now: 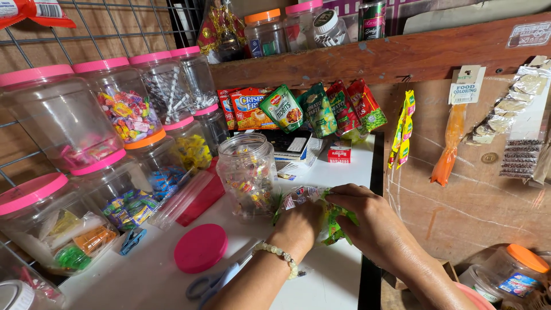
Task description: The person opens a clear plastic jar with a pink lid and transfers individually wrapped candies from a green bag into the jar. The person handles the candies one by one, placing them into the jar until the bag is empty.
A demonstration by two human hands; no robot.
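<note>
Both hands, L (299, 225) & R (367, 221), have fingers clenched on our green candy pack (332, 225) just right of the open jar (248, 175), w/ pink lid (201, 248) off, jar part filled.

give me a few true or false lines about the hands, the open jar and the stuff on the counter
1. Both hands, left hand and right hand, grip a green candy packet. True.
2. The clear jar beside them has its lid on. False: it is open; a pink lid lies on the counter.
3. Scissors lie near the left wrist. True.
4. The left wrist is bare. False: it wears a bead bracelet.
</note>
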